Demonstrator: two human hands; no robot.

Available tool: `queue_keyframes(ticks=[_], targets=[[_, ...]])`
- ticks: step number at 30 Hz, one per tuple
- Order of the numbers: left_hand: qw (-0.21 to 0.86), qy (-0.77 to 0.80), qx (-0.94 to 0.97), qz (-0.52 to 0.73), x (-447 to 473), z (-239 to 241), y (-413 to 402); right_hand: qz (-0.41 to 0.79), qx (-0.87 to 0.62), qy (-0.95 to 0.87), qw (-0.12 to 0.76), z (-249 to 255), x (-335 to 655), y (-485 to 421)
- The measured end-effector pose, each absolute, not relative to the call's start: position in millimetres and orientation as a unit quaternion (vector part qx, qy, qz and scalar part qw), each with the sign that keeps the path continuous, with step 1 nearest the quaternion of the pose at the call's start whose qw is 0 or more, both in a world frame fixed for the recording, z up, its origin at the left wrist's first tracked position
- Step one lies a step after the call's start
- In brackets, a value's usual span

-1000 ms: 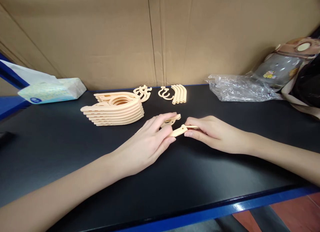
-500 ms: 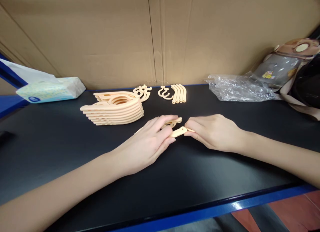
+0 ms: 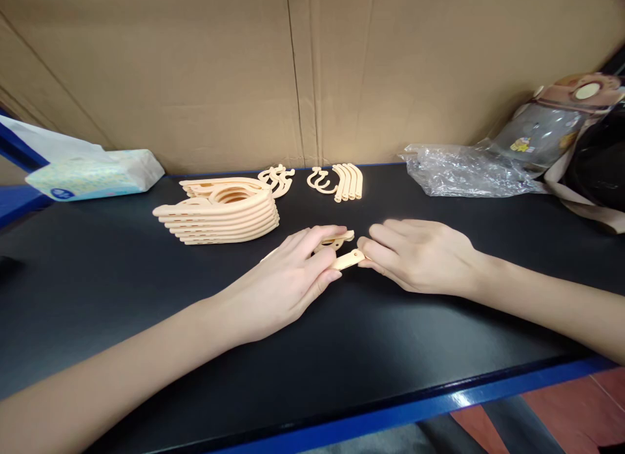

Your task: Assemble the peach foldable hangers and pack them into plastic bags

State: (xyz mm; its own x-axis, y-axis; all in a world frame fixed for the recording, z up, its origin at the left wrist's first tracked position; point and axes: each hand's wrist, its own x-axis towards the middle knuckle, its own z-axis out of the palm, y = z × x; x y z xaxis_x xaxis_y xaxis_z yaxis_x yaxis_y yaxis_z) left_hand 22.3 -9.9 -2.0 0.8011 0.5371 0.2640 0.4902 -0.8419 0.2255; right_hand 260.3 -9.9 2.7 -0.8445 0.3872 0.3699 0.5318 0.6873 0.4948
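My left hand (image 3: 288,278) rests on the black table (image 3: 146,297), fingers closed round a cream plastic hanger piece (image 3: 347,260) whose end sticks out to the right. My right hand (image 3: 420,255) meets it from the right, fingers pinched on the other end of that piece. A second cream part (image 3: 339,238) shows just behind my left fingertips. Behind my hands lie a stack of cream hangers (image 3: 219,213), loose hook pieces (image 3: 276,178) and a row of curved arm pieces (image 3: 347,181).
A tissue pack (image 3: 92,174) lies at the back left. A crumpled clear plastic bag (image 3: 463,170) and a bottle in wrapping (image 3: 551,125) sit at the back right. Cardboard (image 3: 293,70) walls the rear. The table's blue front edge (image 3: 439,402) runs below.
My right hand has turned palm down and slid slightly left over the piece's end. My left hand has barely moved.
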Motion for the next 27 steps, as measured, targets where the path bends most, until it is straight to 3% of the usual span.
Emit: queue_keyframes(ticks=[27], targets=[[0.068,0.265,0.951,0.145,23.7,-3.2,-8.8,-0.089,-0.29,-0.934,0.191,0.1,262.3,-7.2]])
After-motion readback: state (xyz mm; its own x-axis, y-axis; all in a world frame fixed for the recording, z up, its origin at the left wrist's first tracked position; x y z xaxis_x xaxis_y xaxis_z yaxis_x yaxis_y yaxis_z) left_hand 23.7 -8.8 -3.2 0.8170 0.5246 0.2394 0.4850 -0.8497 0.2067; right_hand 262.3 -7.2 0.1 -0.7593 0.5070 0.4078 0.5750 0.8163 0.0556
